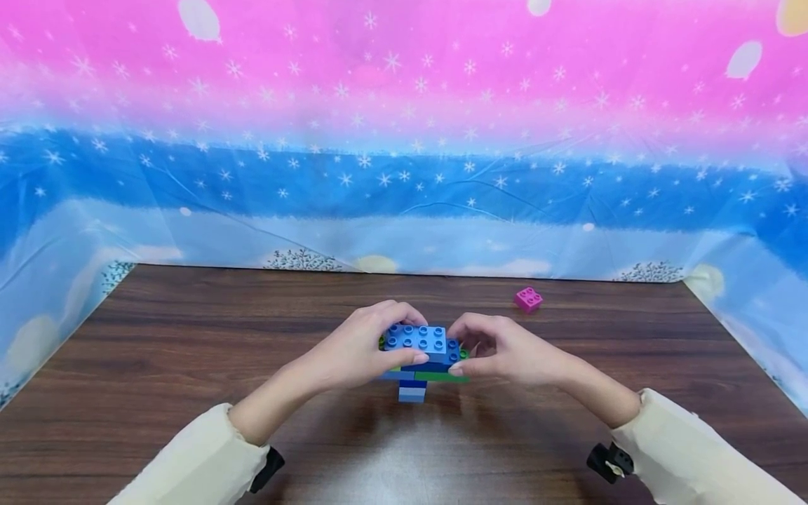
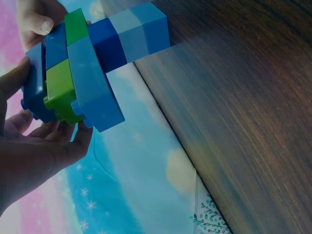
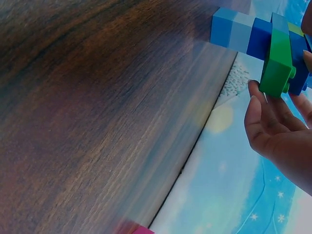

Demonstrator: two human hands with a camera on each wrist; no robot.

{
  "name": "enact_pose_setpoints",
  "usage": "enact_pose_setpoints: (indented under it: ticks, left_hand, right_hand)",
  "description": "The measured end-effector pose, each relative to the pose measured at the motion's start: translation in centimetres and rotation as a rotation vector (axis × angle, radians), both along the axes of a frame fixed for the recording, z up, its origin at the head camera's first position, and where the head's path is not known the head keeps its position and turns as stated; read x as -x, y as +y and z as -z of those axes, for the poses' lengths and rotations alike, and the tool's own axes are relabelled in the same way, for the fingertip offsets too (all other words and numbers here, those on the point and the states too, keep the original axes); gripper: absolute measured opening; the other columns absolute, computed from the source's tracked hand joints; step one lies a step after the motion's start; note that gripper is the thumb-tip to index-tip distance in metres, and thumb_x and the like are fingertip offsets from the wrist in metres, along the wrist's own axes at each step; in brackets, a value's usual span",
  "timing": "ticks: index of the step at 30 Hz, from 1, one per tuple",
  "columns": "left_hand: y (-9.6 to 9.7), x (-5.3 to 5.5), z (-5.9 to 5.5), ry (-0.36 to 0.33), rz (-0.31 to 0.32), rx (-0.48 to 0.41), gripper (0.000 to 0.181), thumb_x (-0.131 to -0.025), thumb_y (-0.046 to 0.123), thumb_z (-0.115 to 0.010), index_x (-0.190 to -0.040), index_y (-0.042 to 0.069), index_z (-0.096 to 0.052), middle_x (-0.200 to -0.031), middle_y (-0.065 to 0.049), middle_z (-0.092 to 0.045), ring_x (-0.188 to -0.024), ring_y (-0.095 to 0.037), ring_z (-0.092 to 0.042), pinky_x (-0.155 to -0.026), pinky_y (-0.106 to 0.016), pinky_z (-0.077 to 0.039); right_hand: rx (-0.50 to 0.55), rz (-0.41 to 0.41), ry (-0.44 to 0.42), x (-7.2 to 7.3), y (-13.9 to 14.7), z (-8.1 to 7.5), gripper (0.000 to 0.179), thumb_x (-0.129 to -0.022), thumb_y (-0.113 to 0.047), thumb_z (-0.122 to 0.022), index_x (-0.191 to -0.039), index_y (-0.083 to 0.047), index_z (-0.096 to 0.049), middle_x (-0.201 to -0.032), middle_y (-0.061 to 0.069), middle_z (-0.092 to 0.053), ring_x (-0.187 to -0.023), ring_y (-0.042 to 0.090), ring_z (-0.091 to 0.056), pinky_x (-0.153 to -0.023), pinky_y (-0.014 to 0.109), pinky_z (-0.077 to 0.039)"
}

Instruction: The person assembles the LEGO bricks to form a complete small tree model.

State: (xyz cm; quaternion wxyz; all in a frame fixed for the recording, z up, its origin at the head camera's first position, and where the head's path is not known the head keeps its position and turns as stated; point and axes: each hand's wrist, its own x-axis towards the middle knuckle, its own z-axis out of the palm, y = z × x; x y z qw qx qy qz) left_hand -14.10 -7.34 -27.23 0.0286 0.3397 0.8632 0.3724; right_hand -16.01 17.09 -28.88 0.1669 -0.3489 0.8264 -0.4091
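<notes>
A structure of toy building bricks stands on the table, wide at the top on a narrow column [image 1: 412, 394] of blue and pale blue bricks. On top lies a light blue brick [image 1: 431, 339] with two rows of studs. My left hand [image 1: 360, 351] grips this brick, thumb on the near side and fingers behind. My right hand [image 1: 514, 353] pinches the dark blue brick [image 3: 298, 61] below it at the right end. A lime green brick [image 2: 62, 87], a long blue brick [image 2: 95, 85] and a green brick [image 3: 278, 63] form the wide layers beneath.
A small pink brick [image 1: 529, 299] lies alone near the back right of the dark wooden table [image 1: 208, 315]. Behind the table hangs a pink and blue cloth [image 1: 404, 175] with snowflakes, reaching round both sides. Black straps with devices [image 1: 610, 463] sit at the cream sleeves.
</notes>
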Motion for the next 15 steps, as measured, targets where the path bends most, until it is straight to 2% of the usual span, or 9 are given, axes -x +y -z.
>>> enact_pose_setpoints:
  ticks: [15]
  left_hand:
    - [0.09,0.09,0.09,-0.020,0.017,-0.021,0.028,-0.086,0.025,-0.064,-0.107,0.009,-0.056,-0.100,-0.001,-0.057,-0.084,-0.013,-0.051,-0.071,-0.026,-0.045]
  right_hand:
    - [0.001,-0.008,0.006,0.10,0.05,0.09,0.027,-0.086,-0.019,-0.065,-0.109,-0.010,-0.054,-0.097,0.003,-0.058,-0.086,0.021,-0.056,-0.075,0.034,-0.050]
